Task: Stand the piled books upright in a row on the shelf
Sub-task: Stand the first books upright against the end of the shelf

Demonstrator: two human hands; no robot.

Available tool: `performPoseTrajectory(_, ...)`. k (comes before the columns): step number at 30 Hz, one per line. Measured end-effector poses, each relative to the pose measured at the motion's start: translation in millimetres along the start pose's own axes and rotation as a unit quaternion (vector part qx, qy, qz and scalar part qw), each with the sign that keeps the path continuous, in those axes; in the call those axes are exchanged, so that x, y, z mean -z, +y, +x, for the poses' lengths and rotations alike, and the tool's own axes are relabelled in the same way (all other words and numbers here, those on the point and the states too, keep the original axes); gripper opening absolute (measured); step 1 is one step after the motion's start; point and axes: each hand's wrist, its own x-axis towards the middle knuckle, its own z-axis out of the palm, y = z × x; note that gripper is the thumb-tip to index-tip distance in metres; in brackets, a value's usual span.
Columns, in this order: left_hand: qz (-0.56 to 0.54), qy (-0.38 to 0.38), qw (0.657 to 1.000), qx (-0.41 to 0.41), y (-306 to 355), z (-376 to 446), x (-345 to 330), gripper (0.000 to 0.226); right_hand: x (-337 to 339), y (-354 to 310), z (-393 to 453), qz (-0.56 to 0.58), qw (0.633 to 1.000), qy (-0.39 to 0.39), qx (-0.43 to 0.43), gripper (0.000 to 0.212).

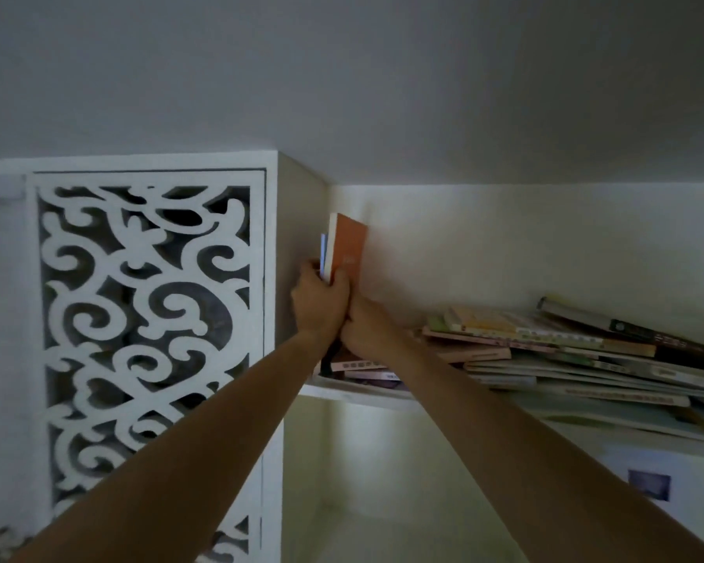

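Nearest, the shelf (354,394) edge is seen; on it, right of the hands, the piled books (565,351) lie flat with spines toward the viewer. The left hand (320,304) is clamped on the lower part of two upright books (344,247), orange and blue, at the shelf's far left corner beside the side panel. The right hand (362,325) rests just below; its grip cannot be told. The books' long axis points upward. They seem thin, light and rather floppy, so they are best held low, near the spine.
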Motion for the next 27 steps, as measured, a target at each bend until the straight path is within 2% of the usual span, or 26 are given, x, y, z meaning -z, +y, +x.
performPoseTrajectory(4, -0.015, -0.081, 0.996, -0.035, -27, 5, 17, 0.019, -4, -6, 0, -0.005, 1.0, -0.027, -0.006, 0.071)
performPoseTrajectory(9, -0.094, -0.131, 0.984, -0.08, -46, -1, 21, 0.042, -3, -7, -4, 0.011, 1.0, -0.002, 0.017, 0.084)
performPoseTrajectory(11, -0.117, -0.14, 0.98, -0.084, -59, -2, 19, 0.053, -4, -9, -5, 0.029, 0.999, 0.011, 0.019, 0.082)
performPoseTrajectory(14, -0.107, -0.113, 0.982, -0.106, -65, -4, 15, 0.067, -1, -14, -8, 0.047, 0.998, 0.0, 0.029, 0.075)
performPoseTrajectory(19, -0.037, -0.026, 0.97, -0.239, -53, -15, 22, 0.06, 0, -11, -9, 0.036, 0.999, 0.009, 0.033, 0.07)
performPoseTrajectory(21, -0.019, -0.024, 0.959, -0.282, -56, -16, 25, 0.057, -2, -12, -9, 0.034, 0.998, 0.02, 0.042, 0.066)
performPoseTrajectory(24, -0.024, -0.044, 0.957, -0.286, -57, -18, 30, 0.049, -2, -19, -4, 0.047, 0.995, 0.076, 0.033, 0.053)
performPoseTrajectory(27, -0.04, -0.078, 0.959, -0.271, -57, -25, 35, 0.049, 5, -34, 6, 0.061, 0.978, 0.201, 0.015, 0.043)
